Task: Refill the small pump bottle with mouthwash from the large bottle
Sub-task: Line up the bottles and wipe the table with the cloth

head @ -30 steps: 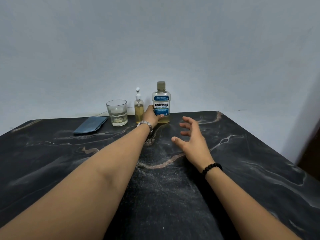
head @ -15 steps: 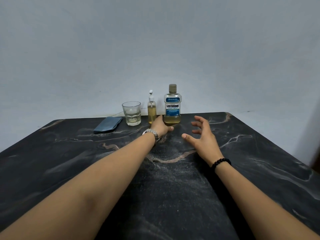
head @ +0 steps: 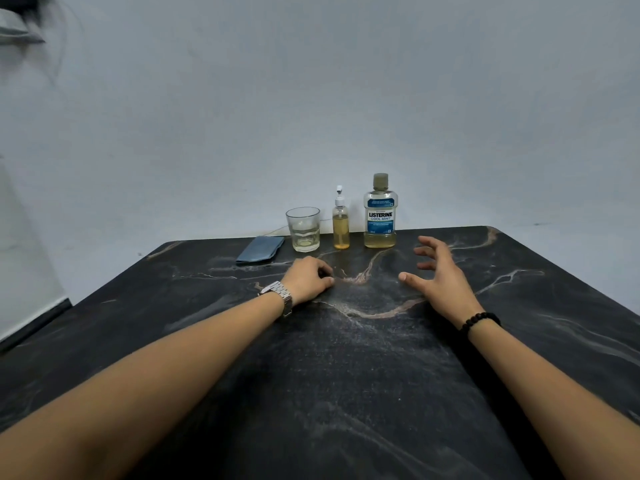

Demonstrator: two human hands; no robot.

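Note:
The large mouthwash bottle (head: 380,216), capped, with a blue label and a little yellow liquid at its bottom, stands upright at the table's far edge. Just left of it stands the small pump bottle (head: 340,226), about two-thirds full of yellow liquid, its white pump on. My left hand (head: 308,279) rests on the table in front of the pump bottle, fingers curled under, holding nothing. My right hand (head: 438,271) hovers in front of and right of the large bottle, fingers spread, empty.
A clear drinking glass (head: 303,229) with a little liquid stands left of the pump bottle. A folded blue cloth (head: 260,249) lies left of the glass. The dark marble table (head: 346,375) ends at a pale wall right behind the bottles.
My left hand has let go of the large bottle's base and drawn back toward me, curling shut on the table. The view has tilted up and shifted.

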